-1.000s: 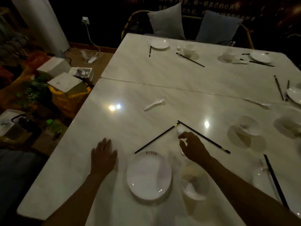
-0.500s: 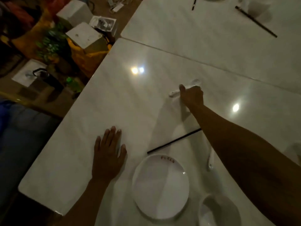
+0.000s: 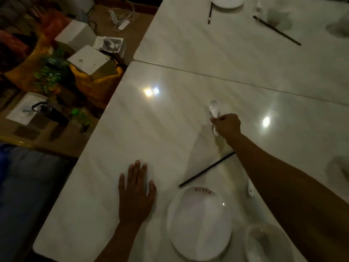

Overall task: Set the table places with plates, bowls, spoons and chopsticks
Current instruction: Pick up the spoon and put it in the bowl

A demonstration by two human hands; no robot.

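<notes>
Pale, glossy marble-look bench [image 3: 170, 140], two slabs butted along a slanted seam, lamp reflections on the near slab; dim light throughout.

Right hand [image 3: 227, 125]: reached out over the middle of the near slab, fingers curled and pinching a white ceramic soup spoon [image 3: 214, 110] by its handle; spoon bowl points away from the person, its handle end showing below the fist; whether the spoon touches the bench cannot be told.

Left hand [image 3: 137, 193]: flat on the bench near the front edge, palm down, fingers spread, holding nothing.

Round white plate with red lettering on its far rim [image 3: 199, 224]: on the bench just right of the left hand, close to the near edge.

Single black chopstick [image 3: 206, 169]: lying aslant on the bench, its lower end just beyond the plate rim, its upper end running under the right forearm.

Second white spoon [image 3: 250, 188]: lying on the bench right of the plate, beside the forearm.

White round bowl [image 3: 268, 242]: at the near edge, just right of the plate, partly covered by the forearm.

Far slab: another white plate [image 3: 227, 0] cut by the top edge, a short black chopstick [image 3: 210, 13] beside it, a long black chopstick [image 3: 276, 30] further right.

Floor to the left: white boxes [image 3: 90, 61], orange bags [image 3: 90, 84], green foliage [image 3: 51, 72].
</notes>
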